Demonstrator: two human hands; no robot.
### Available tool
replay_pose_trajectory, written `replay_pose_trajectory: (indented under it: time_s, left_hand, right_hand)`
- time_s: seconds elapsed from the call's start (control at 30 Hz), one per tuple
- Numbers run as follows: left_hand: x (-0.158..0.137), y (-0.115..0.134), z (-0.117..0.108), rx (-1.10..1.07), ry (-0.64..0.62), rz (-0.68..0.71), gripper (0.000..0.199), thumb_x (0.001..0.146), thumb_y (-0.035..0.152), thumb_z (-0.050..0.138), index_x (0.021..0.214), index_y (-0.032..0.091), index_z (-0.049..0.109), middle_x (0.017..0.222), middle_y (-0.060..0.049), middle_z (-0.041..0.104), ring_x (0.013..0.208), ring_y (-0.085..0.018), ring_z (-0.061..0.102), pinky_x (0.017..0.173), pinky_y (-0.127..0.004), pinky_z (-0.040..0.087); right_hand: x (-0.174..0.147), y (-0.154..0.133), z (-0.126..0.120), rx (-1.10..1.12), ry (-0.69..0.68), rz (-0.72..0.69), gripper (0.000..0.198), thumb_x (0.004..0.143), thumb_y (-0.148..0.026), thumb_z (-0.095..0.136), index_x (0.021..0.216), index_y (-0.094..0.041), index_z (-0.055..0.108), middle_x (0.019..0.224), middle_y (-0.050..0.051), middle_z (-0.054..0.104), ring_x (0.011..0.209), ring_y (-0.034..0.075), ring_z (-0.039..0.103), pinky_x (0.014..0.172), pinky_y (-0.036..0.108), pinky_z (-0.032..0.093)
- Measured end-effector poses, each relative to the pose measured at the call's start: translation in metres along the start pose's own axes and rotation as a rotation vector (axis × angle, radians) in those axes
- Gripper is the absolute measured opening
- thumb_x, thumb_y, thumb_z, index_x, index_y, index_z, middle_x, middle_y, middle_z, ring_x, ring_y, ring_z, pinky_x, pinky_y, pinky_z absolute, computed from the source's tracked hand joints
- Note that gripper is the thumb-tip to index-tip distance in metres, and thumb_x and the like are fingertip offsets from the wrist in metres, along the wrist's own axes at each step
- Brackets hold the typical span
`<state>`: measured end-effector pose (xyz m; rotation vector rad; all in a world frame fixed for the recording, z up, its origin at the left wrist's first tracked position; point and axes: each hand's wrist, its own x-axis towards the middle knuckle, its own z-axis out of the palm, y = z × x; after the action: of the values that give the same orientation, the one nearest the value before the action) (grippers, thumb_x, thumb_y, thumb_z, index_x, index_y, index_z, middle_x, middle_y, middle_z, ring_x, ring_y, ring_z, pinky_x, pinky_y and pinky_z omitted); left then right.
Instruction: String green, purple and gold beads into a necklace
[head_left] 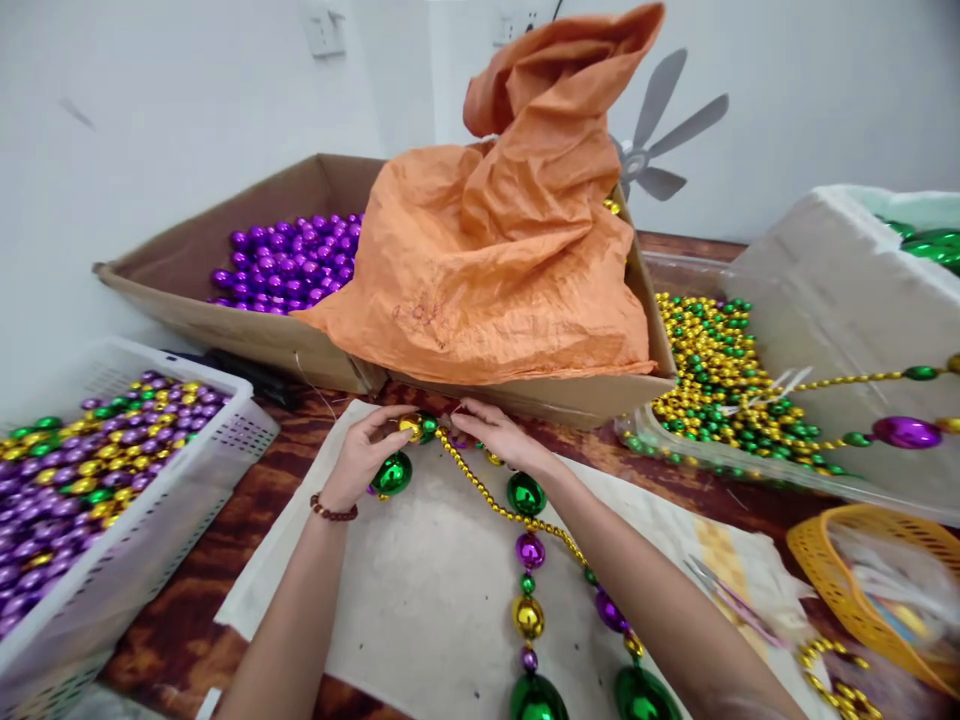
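Note:
My left hand [358, 458], with a bracelet of brown beads on its wrist, pinches a shiny gold bead [409, 428] of a bead necklace. A large green bead [393, 472] hangs just below its fingers. From there a strand of small gold beads [480, 488] slants down to the right, passing under my right forearm. My right hand [499, 432] is a little to the right, fingertips closed together; what they grip is too small to make out. Below it hangs a row of large beads, with a green one [526, 492], a purple one [530, 550] and a gold one [528, 617].
A pale cloth [420, 600] covers part of the wooden table. Behind it, an orange sack [495, 290] lies over cardboard boxes, one with purple beads [292, 260]. A white basket [225, 430] of beads stands left; a clear bin [750, 470], tweezers [731, 595] and a yellow basket [832, 560] are right.

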<state>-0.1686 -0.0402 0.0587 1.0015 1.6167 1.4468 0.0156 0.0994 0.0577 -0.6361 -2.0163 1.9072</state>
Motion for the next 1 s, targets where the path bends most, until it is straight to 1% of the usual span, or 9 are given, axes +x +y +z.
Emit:
replay_pose_trajectory:
  time_s: [0.13, 0.2, 0.27, 0.4, 0.53, 0.63, 0.7, 0.87, 1.0]
  left_hand:
    - [0.004, -0.008, 0.003, -0.102, -0.001, -0.038, 0.048, 0.072, 0.044, 0.082, 0.110, 0.016, 0.074, 0.108, -0.010, 0.076, 0.085, -0.021, 0.072, 0.082, -0.035, 0.059]
    - [0.006, -0.010, 0.004, -0.135, 0.002, -0.055, 0.047, 0.072, 0.044, 0.082, 0.109, 0.016, 0.074, 0.107, -0.009, 0.076, 0.085, -0.021, 0.072, 0.081, -0.035, 0.060]
    - [0.007, -0.011, 0.004, -0.159, 0.003, -0.068, 0.046, 0.071, 0.043, 0.082, 0.108, 0.016, 0.074, 0.107, -0.009, 0.076, 0.085, -0.022, 0.072, 0.080, -0.036, 0.061]
    - [0.008, -0.011, 0.002, -0.218, 0.026, -0.104, 0.043, 0.071, 0.042, 0.082, 0.105, 0.017, 0.075, 0.106, -0.009, 0.076, 0.078, -0.020, 0.072, 0.074, -0.034, 0.061]
    - [0.009, -0.010, -0.001, -0.236, 0.080, -0.121, 0.043, 0.070, 0.042, 0.081, 0.104, 0.017, 0.075, 0.106, -0.008, 0.076, 0.074, -0.019, 0.072, 0.069, -0.032, 0.061]
    - [0.009, -0.010, -0.002, -0.240, 0.087, -0.127, 0.042, 0.070, 0.043, 0.080, 0.103, 0.017, 0.075, 0.103, -0.007, 0.076, 0.070, -0.018, 0.071, 0.066, -0.031, 0.060]
    - [0.010, -0.010, -0.003, -0.252, 0.086, -0.141, 0.041, 0.071, 0.043, 0.079, 0.103, 0.018, 0.075, 0.099, -0.005, 0.076, 0.066, -0.017, 0.070, 0.063, -0.029, 0.059]
    - [0.011, -0.013, -0.004, -0.287, 0.103, -0.177, 0.041, 0.071, 0.043, 0.080, 0.103, 0.018, 0.075, 0.094, -0.004, 0.076, 0.061, -0.015, 0.070, 0.057, -0.025, 0.054]
    - [0.012, -0.014, -0.004, -0.279, 0.123, -0.196, 0.043, 0.071, 0.045, 0.078, 0.104, 0.018, 0.073, 0.097, -0.004, 0.076, 0.061, -0.015, 0.070, 0.057, -0.026, 0.053]
  right_hand:
    - [0.000, 0.006, 0.000, -0.022, 0.104, 0.014, 0.033, 0.080, -0.046, 0.068, 0.092, -0.022, 0.049, 0.076, -0.005, 0.049, 0.064, 0.012, 0.046, 0.059, 0.024, 0.041]
    - [0.000, 0.009, 0.000, 0.006, 0.129, 0.003, 0.032, 0.082, -0.043, 0.067, 0.096, -0.023, 0.047, 0.076, -0.006, 0.048, 0.063, 0.012, 0.046, 0.059, 0.024, 0.041]
    - [-0.002, 0.011, -0.001, 0.003, 0.115, -0.018, 0.027, 0.087, -0.043, 0.061, 0.099, -0.022, 0.049, 0.077, -0.004, 0.051, 0.064, 0.013, 0.050, 0.059, 0.024, 0.043]
    - [-0.004, 0.008, -0.005, -0.096, 0.087, -0.096, 0.028, 0.093, -0.041, 0.057, 0.111, -0.020, 0.060, 0.101, 0.005, 0.064, 0.086, 0.018, 0.060, 0.067, 0.027, 0.049]
    - [-0.003, 0.003, -0.006, -0.014, -0.041, -0.017, 0.034, 0.098, -0.043, 0.050, 0.122, -0.021, 0.057, 0.105, 0.006, 0.067, 0.086, 0.019, 0.064, 0.065, 0.028, 0.052]
    - [0.000, 0.001, -0.006, -0.011, -0.078, 0.000, 0.032, 0.098, -0.047, 0.049, 0.111, -0.020, 0.059, 0.104, 0.006, 0.067, 0.084, 0.019, 0.064, 0.060, 0.026, 0.051]
    - [0.004, 0.001, -0.006, -0.042, -0.092, -0.011, 0.031, 0.097, -0.048, 0.050, 0.104, -0.020, 0.061, 0.103, 0.006, 0.067, 0.085, 0.018, 0.063, 0.064, 0.027, 0.053]
    - [0.015, 0.001, -0.008, -0.059, -0.117, 0.016, 0.034, 0.097, -0.047, 0.053, 0.118, -0.022, 0.062, 0.102, 0.005, 0.067, 0.086, 0.018, 0.062, 0.068, 0.028, 0.051]
    - [0.027, 0.003, -0.005, -0.162, -0.050, -0.116, 0.040, 0.099, -0.055, 0.046, 0.098, -0.019, 0.065, 0.085, 0.003, 0.063, 0.078, 0.017, 0.057, 0.071, 0.029, 0.048]
